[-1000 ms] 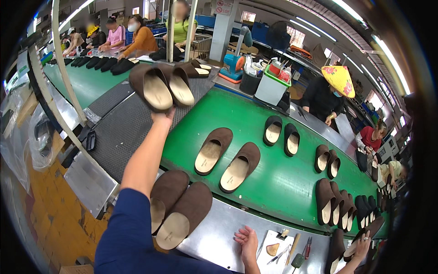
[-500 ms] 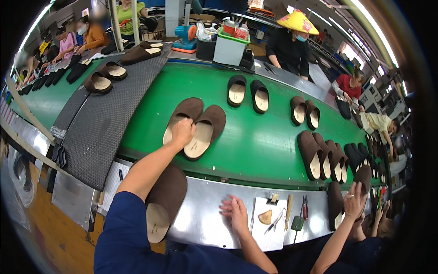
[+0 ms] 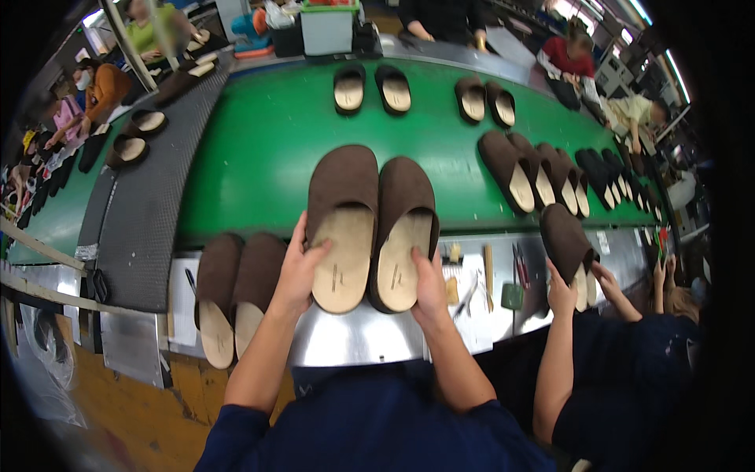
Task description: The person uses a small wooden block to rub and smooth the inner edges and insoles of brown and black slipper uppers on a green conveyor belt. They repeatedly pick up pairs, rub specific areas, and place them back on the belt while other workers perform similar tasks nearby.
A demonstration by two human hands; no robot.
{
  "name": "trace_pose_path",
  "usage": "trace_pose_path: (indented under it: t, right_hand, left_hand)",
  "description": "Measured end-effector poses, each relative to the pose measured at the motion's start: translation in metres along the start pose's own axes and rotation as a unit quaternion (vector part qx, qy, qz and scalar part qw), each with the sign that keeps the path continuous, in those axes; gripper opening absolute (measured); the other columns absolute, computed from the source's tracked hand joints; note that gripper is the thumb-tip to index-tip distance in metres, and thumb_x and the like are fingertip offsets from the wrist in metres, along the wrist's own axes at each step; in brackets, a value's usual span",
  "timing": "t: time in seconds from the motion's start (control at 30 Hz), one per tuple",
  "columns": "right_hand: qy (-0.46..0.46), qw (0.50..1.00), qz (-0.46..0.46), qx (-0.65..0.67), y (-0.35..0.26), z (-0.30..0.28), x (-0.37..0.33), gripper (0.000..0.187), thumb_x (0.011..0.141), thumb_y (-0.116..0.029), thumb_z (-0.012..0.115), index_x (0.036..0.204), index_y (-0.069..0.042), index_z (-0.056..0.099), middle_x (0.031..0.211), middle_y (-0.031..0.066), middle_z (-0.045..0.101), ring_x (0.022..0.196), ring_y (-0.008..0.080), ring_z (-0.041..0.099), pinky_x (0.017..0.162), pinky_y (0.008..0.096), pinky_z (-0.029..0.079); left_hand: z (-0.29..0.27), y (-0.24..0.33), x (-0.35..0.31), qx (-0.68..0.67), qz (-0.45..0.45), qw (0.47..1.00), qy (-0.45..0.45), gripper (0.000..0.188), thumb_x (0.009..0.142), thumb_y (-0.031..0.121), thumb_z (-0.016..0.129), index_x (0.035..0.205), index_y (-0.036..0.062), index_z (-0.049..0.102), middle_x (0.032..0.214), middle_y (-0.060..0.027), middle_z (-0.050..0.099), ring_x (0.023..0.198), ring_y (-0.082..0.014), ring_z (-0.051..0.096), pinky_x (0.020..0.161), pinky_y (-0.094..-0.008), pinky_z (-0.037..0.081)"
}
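In front of me I hold a pair of dark brown backless clogs with pale tan footbeds, toes pointing away. My left hand [image 3: 297, 271] is wrapped round the outer side of the left clog [image 3: 343, 185], its thumb over the footbed. Along the outer edge of the right clog [image 3: 406, 189] my right hand [image 3: 429, 289] grips, thumb on the insole. The two clogs sit side by side, lifted above the metal ledge [image 3: 330, 340]. To the left of my forearm another brown pair [image 3: 216, 271] rests on that ledge.
Beyond lies a green conveyor belt [image 3: 259, 149] with black clogs [image 3: 349, 88] and several brown ones [image 3: 507, 169]. A clipboard [image 3: 476, 315], a green-headed tool [image 3: 512, 296] and screwdrivers lie to the right. Beside me a co-worker's hands hold a brown clog [image 3: 568, 240]. Dark ribbed matting [image 3: 149, 228] stretches left.
The pair my left hand gripped on the belt is now lifted toward me. My right hand, empty and open before, has taken the right clog. My view has shifted.
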State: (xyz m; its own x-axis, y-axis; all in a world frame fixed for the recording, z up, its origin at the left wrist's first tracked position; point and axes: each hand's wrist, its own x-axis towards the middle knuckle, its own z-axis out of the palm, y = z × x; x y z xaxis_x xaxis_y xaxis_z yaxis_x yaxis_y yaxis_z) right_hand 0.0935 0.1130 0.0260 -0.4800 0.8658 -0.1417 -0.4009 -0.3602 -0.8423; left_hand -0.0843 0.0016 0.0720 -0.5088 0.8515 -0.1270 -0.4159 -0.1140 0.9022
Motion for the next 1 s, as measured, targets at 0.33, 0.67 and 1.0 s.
trace_pose_path:
  t: [0.33, 0.67, 1.0]
  right_hand:
    - [-0.011, 0.997, 0.059, 0.042, -0.037, 0.0, -0.033, 0.043, 0.105, -0.029, 0.042, 0.133, 0.003, 0.048, 0.127, 0.0136, 0.062, 0.112, 0.0238, 0.063, 0.097, 0.0354, 0.051]
    - [-0.148, 0.979, -0.009, 0.14, -0.062, 0.022, -0.049, 0.056, 0.106, -0.043, 0.032, 0.149, -0.007, 0.03, 0.14, 0.0125, 0.051, 0.124, 0.0228, 0.055, 0.104, 0.037, 0.046]
    - [-0.049, 0.997, 0.042, -0.043, -0.041, 0.003, -0.025, 0.053, 0.108, -0.04, 0.035, 0.13, 0.004, 0.054, 0.129, 0.01, 0.059, 0.116, 0.0158, 0.055, 0.103, 0.0288, 0.039]
  left_hand:
    - [0.012, -0.015, -0.026, -0.222, -0.011, 0.974, -0.038, 0.054, 0.099, 0.011, 0.048, 0.149, 0.0072, 0.029, 0.136, -0.0158, 0.053, 0.119, -0.0265, 0.06, 0.097, -0.039, 0.052]
    - [0.014, 0.016, -0.047, -0.239, 0.044, 0.969, -0.043, 0.05, 0.105, 0.031, 0.041, 0.149, 0.0088, 0.034, 0.136, -0.0168, 0.054, 0.121, -0.0243, 0.058, 0.1, -0.0394, 0.05]
    - [-0.018, -0.02, -0.037, -0.194, -0.05, 0.979, 0.036, 0.063, 0.105, 0.047, 0.034, 0.126, -0.0084, 0.055, 0.116, -0.0192, 0.067, 0.101, -0.0251, 0.069, 0.089, -0.0354, 0.056]
